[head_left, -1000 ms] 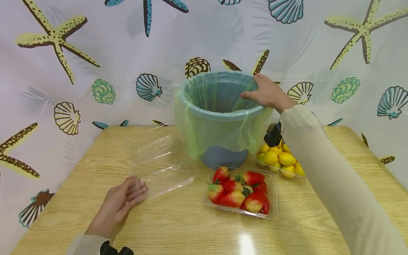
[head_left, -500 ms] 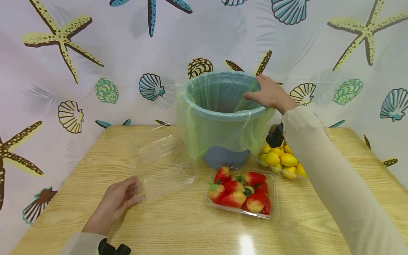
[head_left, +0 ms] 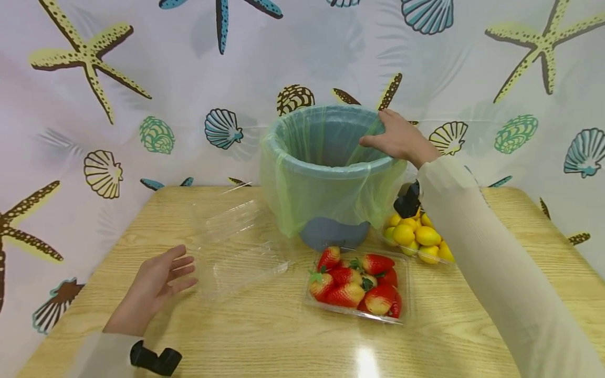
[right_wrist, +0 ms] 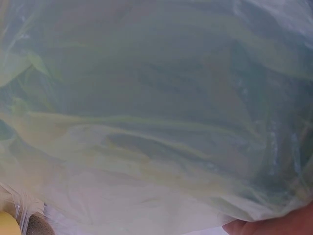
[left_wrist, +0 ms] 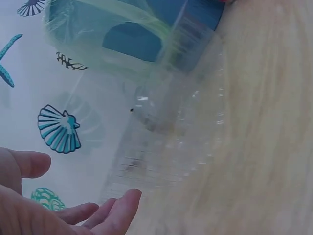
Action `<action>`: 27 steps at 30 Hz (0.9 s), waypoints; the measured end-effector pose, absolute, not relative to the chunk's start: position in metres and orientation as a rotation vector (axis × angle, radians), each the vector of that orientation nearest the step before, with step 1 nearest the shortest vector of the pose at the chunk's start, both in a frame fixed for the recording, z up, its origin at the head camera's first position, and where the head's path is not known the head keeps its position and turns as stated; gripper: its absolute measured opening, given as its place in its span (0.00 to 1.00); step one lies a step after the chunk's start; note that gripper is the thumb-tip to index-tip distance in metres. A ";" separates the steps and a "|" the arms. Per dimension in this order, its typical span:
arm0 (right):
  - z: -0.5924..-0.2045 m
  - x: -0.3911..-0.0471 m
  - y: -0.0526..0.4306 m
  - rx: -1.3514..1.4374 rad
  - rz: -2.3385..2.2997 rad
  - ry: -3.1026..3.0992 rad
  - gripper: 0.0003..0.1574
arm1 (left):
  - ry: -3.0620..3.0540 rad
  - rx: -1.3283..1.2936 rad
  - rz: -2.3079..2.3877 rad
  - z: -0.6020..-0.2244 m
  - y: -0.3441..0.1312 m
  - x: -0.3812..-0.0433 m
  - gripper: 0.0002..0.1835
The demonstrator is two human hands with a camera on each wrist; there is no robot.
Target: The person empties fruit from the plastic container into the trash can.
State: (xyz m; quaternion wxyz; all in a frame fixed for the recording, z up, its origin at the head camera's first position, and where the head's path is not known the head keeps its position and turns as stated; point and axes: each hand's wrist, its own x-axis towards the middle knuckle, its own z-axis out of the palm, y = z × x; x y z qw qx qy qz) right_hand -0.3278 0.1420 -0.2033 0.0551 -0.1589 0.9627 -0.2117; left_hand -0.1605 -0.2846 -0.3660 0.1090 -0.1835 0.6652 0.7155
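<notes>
My left hand [head_left: 153,286] hovers over the table at the left with its fingers spread apart, holding nothing. A small gap separates it from a clear plastic container [head_left: 246,268], whose ribbed wall [left_wrist: 166,132] shows ahead of the fingers in the left wrist view. At the back centre stands a blue trash bin [head_left: 326,233], lined with a thin yellow-green bag [head_left: 321,202] folded over its rim. My right hand [head_left: 402,137] grips the bin's right rim through the bag, thumb on the inner side. In the right wrist view, bag and bin wall fill most of the picture.
A clear box of strawberries [head_left: 356,286] sits in front of the bin. Another clear box, with yellow lemon-like fruits [head_left: 418,236], stands at the bin's right, partly behind the right sleeve. A patterned cloth [head_left: 189,68] hangs behind the wooden table [head_left: 264,341].
My left hand has left the edge of the clear container, moving left and back with its fingers spreading. The right hand has stayed on the bin's rim.
</notes>
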 end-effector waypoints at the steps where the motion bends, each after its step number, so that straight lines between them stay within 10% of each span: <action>1: -0.203 -0.328 0.142 -0.482 -0.643 2.922 0.51 | 1.973 -0.537 2.101 -0.363 -0.286 -0.162 0.19; 11: -0.202 -0.327 0.143 -0.478 -0.644 2.925 0.52 | 2.198 -0.430 2.032 -0.323 -0.287 -0.182 0.42; 27: -0.204 -0.328 0.143 -0.461 -0.658 2.919 0.51 | 2.654 -0.248 1.789 -0.281 -0.235 -0.224 0.38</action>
